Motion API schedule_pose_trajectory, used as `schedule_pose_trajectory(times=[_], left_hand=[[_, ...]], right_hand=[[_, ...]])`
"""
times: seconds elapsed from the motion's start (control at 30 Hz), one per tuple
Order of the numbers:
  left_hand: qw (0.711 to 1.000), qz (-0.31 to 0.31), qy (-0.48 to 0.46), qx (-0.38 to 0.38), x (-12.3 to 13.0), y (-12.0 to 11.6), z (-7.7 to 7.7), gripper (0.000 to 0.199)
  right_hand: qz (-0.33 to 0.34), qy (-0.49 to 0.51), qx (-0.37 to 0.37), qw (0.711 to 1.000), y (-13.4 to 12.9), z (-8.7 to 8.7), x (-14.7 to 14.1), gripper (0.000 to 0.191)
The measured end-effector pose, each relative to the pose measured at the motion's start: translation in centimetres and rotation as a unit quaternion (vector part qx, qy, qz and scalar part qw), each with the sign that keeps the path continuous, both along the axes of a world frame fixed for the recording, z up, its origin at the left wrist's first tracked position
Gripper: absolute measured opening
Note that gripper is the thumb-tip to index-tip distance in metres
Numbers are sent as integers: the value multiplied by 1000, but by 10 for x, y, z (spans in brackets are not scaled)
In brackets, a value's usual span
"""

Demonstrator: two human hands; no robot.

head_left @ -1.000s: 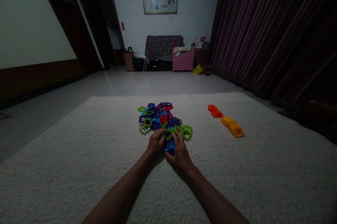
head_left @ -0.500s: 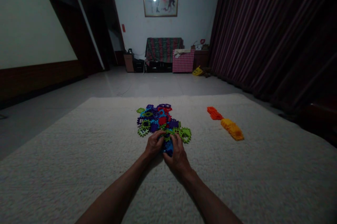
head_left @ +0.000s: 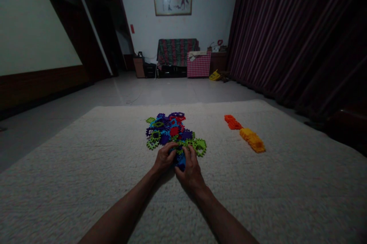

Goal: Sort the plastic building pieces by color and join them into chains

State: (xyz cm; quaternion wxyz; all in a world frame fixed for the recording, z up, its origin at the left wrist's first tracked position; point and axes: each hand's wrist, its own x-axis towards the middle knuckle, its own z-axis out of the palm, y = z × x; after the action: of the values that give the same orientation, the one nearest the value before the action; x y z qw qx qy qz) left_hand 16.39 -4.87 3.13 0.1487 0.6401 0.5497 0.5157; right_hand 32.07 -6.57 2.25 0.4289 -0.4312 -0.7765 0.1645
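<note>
Between my two hands are blue toothed plastic tiles (head_left: 180, 160), partly hidden by the fingers. My left hand (head_left: 165, 157) curls around their left side. Fingers of my right hand (head_left: 189, 165) bend over the right side, with the thumb low at the near edge. Just beyond lies a loose pile of toothed tiles (head_left: 164, 127) in purple, blue, red and green. Green tiles (head_left: 200, 146) stick out at the pile's near right, close to my right fingertips. How the blue tiles fit together cannot be made out.
To the right, a row of orange tiles (head_left: 233, 122) and a row of yellow tiles (head_left: 252, 140) lie on the cream blanket (head_left: 86, 167). Beyond it is the tiled floor (head_left: 172, 93), with a cloth-covered piece of furniture (head_left: 177, 52) by the wall. A dark curtain (head_left: 275, 37) hangs at right.
My view has shifted slightly, so everything sits a little further left. Both hands stay at the blue tiles with almost the same grip.
</note>
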Motion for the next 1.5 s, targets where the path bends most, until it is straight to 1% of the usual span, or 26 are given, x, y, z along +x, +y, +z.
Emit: schedule_pose_trajectory(times=[0.3, 0.6, 1.03, 1.23, 1.5], left_hand=[[1000, -2, -4, -8, 1, -1, 2, 28], [1000, -10, 3, 2, 0, 1, 0, 27], [1000, -9, 5, -9, 0, -1, 2, 27], [1000, -6, 7, -12, 1, -1, 3, 28], [1000, -6, 4, -3, 0, -2, 2, 27]], right_hand=[[-7, 0, 10, 1000, 0, 1, -1, 75], [0, -2, 4, 1000, 0, 1, -1, 74], [-2, -5, -12, 1000, -1, 1, -1, 75], [-1, 4, 5, 1000, 1, -2, -2, 76], [17, 19, 19, 999, 1, 0, -2, 76]])
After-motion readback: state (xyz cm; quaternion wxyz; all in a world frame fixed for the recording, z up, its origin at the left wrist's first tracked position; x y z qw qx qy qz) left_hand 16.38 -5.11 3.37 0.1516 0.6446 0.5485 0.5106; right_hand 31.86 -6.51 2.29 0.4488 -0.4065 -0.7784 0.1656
